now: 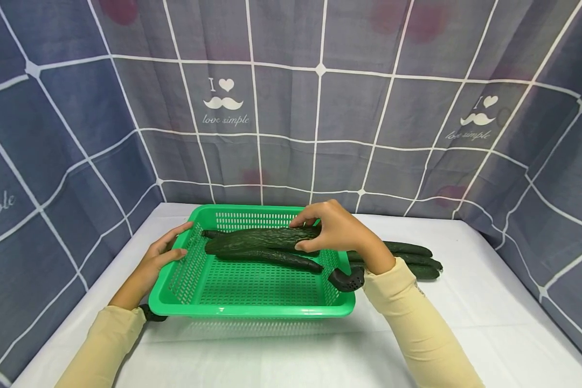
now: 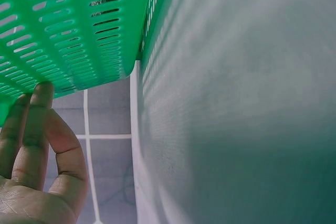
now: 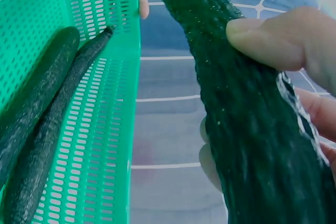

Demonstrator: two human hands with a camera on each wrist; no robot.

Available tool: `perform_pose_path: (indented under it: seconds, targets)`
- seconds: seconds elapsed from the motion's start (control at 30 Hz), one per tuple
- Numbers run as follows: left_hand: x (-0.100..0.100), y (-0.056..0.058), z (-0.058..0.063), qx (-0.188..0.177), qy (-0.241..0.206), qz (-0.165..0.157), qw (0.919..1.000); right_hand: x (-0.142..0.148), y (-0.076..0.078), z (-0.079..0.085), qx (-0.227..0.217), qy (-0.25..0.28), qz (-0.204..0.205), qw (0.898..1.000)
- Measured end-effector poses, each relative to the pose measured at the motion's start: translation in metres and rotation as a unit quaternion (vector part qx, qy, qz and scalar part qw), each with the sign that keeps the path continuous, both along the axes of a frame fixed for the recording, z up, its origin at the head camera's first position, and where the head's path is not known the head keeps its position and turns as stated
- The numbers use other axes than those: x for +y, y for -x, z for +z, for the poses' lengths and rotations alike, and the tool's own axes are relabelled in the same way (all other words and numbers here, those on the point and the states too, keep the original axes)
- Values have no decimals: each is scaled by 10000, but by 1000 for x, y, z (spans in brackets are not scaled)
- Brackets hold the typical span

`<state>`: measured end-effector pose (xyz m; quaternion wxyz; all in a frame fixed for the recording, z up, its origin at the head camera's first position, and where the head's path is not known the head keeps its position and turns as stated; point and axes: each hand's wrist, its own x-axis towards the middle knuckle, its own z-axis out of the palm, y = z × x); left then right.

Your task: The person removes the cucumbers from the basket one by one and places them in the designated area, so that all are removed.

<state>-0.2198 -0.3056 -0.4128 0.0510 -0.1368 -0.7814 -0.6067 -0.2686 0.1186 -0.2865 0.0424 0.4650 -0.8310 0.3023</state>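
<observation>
My right hand grips a thick, bumpy cucumber near its right end, above a green plastic basket. In the right wrist view the thumb presses one side of this cucumber, with fingertips showing behind it. Two more cucumbers lie in the basket; the front one shows most of its length, while the back one is mostly hidden. At the basket's left end, my left hand holds the rim, thumb over it. Its other fingers touch the slotted outer wall in the left wrist view.
Several cucumbers lie together on the white tabletop right of the basket, partly behind the right forearm. A grey-blue checked curtain stands behind the table and along both sides. Black wrist straps sit by the basket's ends.
</observation>
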Motion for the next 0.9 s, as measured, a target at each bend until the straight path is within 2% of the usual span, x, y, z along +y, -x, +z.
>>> perform_pose_path:
  seconds: [0.33, 0.57, 0.9]
  targets:
    - [1, -2, -2, 12, -43, -20, 10000, 25, -5, -13, 370, 535, -22, 9979]
    - [2, -5, -1, 59, 88, 51, 9999, 44, -9, -22, 569, 770, 114, 9953]
    - [4, -10, 0, -12, 300, 131, 9995, 72, -12, -41, 735, 1076, 37, 9915]
